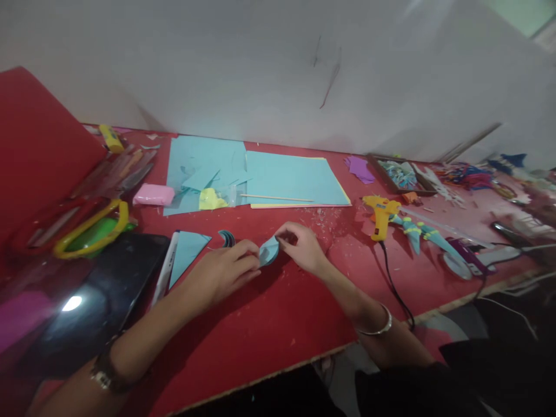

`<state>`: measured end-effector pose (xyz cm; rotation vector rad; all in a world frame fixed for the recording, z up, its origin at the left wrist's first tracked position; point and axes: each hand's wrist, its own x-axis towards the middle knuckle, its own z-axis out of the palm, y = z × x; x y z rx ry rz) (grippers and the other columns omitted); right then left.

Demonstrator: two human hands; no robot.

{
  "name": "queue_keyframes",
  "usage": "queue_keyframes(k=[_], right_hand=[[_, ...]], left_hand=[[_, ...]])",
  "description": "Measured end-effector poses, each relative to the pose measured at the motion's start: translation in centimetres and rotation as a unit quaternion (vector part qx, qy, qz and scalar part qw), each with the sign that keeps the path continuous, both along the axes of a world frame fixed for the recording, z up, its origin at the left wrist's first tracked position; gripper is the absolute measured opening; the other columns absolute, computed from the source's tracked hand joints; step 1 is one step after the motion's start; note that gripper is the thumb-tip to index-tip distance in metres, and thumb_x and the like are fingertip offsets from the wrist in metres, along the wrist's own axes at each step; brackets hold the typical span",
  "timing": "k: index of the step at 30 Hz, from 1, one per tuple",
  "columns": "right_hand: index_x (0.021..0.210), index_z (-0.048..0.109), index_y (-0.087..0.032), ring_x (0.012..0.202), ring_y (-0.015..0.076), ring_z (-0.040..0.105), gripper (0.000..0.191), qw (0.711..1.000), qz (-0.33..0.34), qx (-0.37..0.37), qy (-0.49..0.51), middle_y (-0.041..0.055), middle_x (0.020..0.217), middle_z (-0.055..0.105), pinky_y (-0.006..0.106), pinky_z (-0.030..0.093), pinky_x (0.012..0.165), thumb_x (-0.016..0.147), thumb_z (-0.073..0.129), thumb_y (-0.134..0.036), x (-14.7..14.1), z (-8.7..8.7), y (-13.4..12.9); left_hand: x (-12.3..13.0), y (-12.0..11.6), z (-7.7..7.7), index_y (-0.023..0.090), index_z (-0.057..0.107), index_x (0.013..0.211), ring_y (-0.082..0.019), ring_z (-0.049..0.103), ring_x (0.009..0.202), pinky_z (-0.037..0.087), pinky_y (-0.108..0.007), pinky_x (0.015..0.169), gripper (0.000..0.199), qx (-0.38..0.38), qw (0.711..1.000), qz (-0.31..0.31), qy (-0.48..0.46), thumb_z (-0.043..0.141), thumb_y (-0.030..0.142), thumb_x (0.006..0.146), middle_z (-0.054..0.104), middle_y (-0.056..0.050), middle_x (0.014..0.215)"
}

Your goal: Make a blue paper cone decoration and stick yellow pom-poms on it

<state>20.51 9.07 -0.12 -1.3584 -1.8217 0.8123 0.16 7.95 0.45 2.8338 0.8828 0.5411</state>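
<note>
A small curved piece of light blue paper (pixel 269 251) is held between my two hands above the red table. My left hand (pixel 230 269) pinches its left edge with fingers closed. On the other side, my right hand (pixel 302 246) grips the upper right edge between thumb and fingertips. Just beyond my left hand lie several dark-edged crescent pieces (pixel 226 237). A light blue paper triangle (pixel 187 252) and a white pen-like stick (pixel 167 267) rest to the left of my left wrist.
Blue sheets (pixel 295 176) lie at the back with a thin wooden stick (pixel 278 198). A yellow glue gun (pixel 380 214) and its cord are at right, near blue paper cones (pixel 434 234). A black glossy panel (pixel 104 295) and yellow-handled scissors (pixel 93 231) occupy the left.
</note>
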Motion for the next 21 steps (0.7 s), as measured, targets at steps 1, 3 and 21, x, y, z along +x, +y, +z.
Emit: queue_keyframes(k=[1,3,21], right_hand=[[0.07,0.056,-0.018,0.061,0.0111,0.049,0.006,1.0,0.003,0.0,0.0,-0.0001,0.068,0.058,0.023,0.038,0.057,0.074,0.051,-0.018,0.0,0.0,0.0],[0.069,0.056,-0.018,0.06,0.011,0.049,0.006,1.0,0.007,-0.001,0.0,-0.0004,0.067,0.057,0.023,0.038,0.057,0.074,0.052,-0.018,0.0,-0.1,0.1],[0.063,0.054,-0.017,0.055,0.0093,0.045,0.011,0.998,-0.029,0.037,-0.032,-0.0014,0.061,0.056,0.021,0.035,0.053,0.073,0.054,-0.021,-0.4,0.8,0.6]], left_hand=[[0.1,0.0,0.0,0.019,0.057,0.075,-0.012,0.057,0.064,0.037,-0.024,0.05,0.026,-0.001,1.0,-0.008,0.003,0.036,0.027,0.089,0.059,-0.003,0.09],[0.1,0.1,-0.1,0.018,0.056,0.073,-0.013,0.058,0.063,0.037,-0.024,0.049,0.027,-0.008,1.0,-0.025,-0.001,0.037,0.029,0.089,0.06,-0.004,0.089],[0.0,-0.2,0.4,0.02,0.057,0.07,-0.013,0.054,0.055,0.03,-0.024,0.05,0.022,-0.043,0.99,0.135,0.0,0.048,0.036,0.083,0.062,0.002,0.062]])
